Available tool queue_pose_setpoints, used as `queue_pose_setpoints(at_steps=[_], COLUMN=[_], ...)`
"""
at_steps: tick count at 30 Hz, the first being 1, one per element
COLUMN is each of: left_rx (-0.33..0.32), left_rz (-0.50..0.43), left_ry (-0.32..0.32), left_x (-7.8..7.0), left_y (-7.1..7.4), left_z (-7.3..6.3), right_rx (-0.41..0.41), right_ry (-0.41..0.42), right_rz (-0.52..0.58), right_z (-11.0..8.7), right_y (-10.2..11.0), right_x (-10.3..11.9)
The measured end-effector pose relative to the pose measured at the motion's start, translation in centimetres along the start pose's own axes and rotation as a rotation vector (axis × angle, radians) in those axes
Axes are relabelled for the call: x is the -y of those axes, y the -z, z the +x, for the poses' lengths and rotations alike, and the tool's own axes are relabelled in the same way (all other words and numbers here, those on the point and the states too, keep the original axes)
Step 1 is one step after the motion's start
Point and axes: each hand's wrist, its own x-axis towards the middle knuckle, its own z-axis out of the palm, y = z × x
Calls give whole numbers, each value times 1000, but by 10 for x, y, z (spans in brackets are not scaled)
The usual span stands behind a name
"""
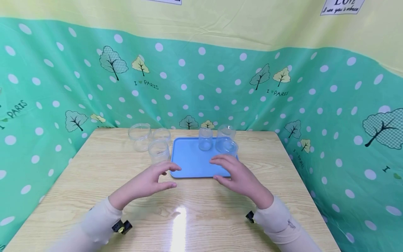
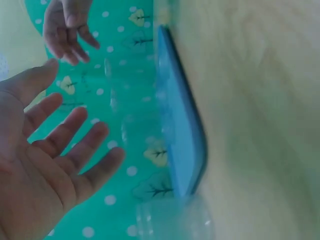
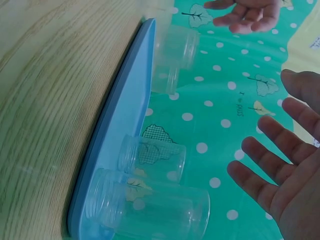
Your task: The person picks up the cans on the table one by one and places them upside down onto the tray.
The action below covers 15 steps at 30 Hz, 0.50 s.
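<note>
My left hand (image 1: pixel 148 180) hovers over the table at the tray's near left corner, fingers spread and holding nothing. Over the near right part of the blue tray (image 1: pixel 189 168) is my right hand (image 1: pixel 242 176), also relaxed and without anything in it. Clear jars stand toward the tray's right side: a small one (image 1: pixel 205 140) and a larger one (image 3: pixel 165 207). In the right wrist view their narrower ribbed ends face the tray. Left of the tray, nearest my left hand, is a clear container (image 1: pixel 158 150).
Behind that container are a wide-rimmed clear vessel (image 1: pixel 140 134) and another clear container (image 1: pixel 162 133). A wooden table (image 1: pixel 214 217) bears everything. Green dotted cloth (image 1: pixel 201 84) hangs along its back and sides.
</note>
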Motion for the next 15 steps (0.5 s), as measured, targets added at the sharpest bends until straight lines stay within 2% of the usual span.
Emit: queue_pose_setpoints(at_steps=[4, 8, 12, 15], left_rx=[47, 54, 50, 65], left_rz=[113, 295, 450, 501], left_ry=[15, 14, 8, 28], left_x=[1, 4, 14, 24], left_y=[18, 40, 59, 69], left_z=[9, 20, 34, 45], right_rx=[0, 11, 17, 19], right_ry=[15, 14, 10, 10], right_rz=[-3, -11, -18, -17], right_z=[0, 0, -1, -2], right_y=[-1, -2, -2, -3], right_x=[1, 1, 1, 2])
